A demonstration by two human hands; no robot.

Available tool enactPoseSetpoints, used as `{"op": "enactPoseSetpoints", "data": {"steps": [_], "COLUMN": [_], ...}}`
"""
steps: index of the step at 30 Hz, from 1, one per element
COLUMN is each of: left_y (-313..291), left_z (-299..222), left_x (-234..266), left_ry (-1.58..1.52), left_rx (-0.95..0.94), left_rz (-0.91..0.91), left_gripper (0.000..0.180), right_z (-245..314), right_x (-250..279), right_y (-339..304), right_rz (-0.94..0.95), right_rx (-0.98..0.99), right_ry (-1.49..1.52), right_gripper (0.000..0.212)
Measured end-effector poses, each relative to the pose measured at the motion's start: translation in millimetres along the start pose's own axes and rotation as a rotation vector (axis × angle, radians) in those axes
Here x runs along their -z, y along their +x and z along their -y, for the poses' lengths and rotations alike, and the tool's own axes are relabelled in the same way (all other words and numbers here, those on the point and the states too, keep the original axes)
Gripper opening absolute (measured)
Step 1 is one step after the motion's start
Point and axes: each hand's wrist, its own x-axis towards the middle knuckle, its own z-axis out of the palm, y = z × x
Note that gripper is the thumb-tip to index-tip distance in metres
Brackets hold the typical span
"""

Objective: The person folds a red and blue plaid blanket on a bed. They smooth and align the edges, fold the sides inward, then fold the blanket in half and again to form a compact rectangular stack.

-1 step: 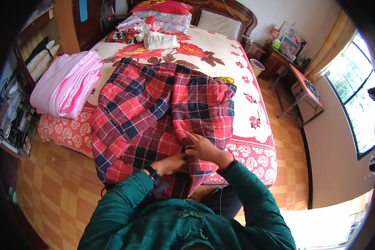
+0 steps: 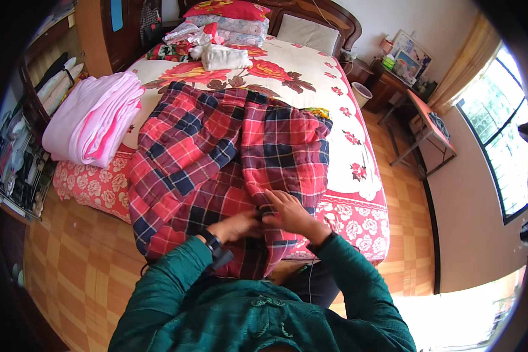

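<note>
Folded pink blanket, red pillow, window

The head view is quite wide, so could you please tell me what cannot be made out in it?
Head view, left hand: fingertips hidden where the right hand meets a fold of the red plaid quilt; grip unclear.
Head view, yellow patterned fabric: mostly covered by the quilt; whether separate or attached is unclear.
Head view, window: glare blurs the outside.

The plaid cover is matt, puckered cloth, the headboard smooth, glossy wood.
</note>
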Motion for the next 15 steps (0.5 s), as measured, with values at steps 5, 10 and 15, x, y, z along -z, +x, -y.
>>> {"op": "enactPoseSetpoints", "data": {"steps": [5, 10, 15], "left_y": [-0.1, -8.0, -1.9], "left_z": [-64.3, -94.5, -121.5], "left_x": [55.7, 103.9, 126.5], "left_ry": [1.234, 2.419, 2.236], "left_rx": [-0.425, -0.409, -0.246], "left_rz": [-0.662, -0.59, -0.879], "left_gripper": [0.032, 0.039, 0.032], "right_z": [34.2, 40.4, 41.7], "right_x": [-47.3, -78.1, -45.8], "right_y": [-58.6, -40.5, -34.7], "right_rz": [-0.019, -0.043, -0.198], "right_rx": [-0.164, -0.272, -0.241], "right_ry": [-0.047, -0.154, 0.498], "right_gripper": [0.103, 0.076, 0.066]}}
